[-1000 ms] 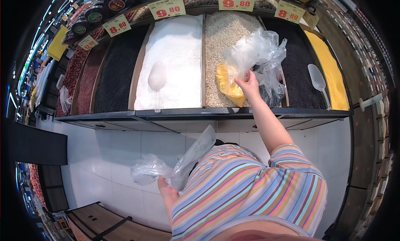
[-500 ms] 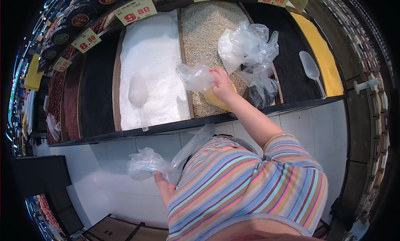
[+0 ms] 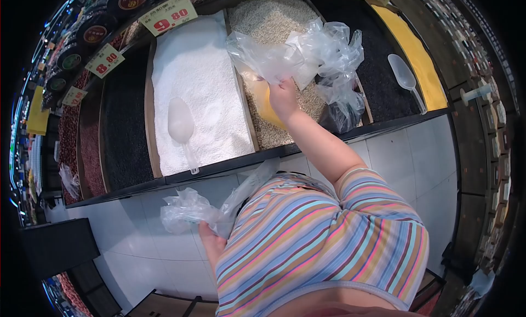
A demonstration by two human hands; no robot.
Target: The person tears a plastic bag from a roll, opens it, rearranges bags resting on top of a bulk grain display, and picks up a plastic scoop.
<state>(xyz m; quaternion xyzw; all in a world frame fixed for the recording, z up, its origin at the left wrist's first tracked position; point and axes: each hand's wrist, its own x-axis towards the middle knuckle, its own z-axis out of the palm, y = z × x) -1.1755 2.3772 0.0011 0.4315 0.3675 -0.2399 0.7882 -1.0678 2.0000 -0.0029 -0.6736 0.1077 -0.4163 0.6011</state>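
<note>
My right hand (image 3: 284, 100) is closed on the gathered clear plastic of a bag holding yellow grain (image 3: 267, 110), over the pale grain bin (image 3: 263, 21). The bag's loose top spreads to the left, above the hand. Other clear plastic bags (image 3: 337, 51) lie just right of it, one with dark contents. Low at the left, my left hand (image 3: 211, 237) is closed around crumpled clear plastic bags (image 3: 189, 210), in front of the striped shirt and above the floor.
A scoop (image 3: 180, 121) rests in the white grain bin (image 3: 200, 76). Another scoop (image 3: 402, 72) lies in the black grain bin (image 3: 378, 89), beside a yellow grain bin (image 3: 416, 54). Price signs (image 3: 168, 15) line the back; the counter's dark front edge (image 3: 219, 166) runs below the bins.
My right hand has lifted the bag with yellow grain and moved left; its plastic top is now spread out. The view has turned and shifted. My left hand still holds the plastic bags.
</note>
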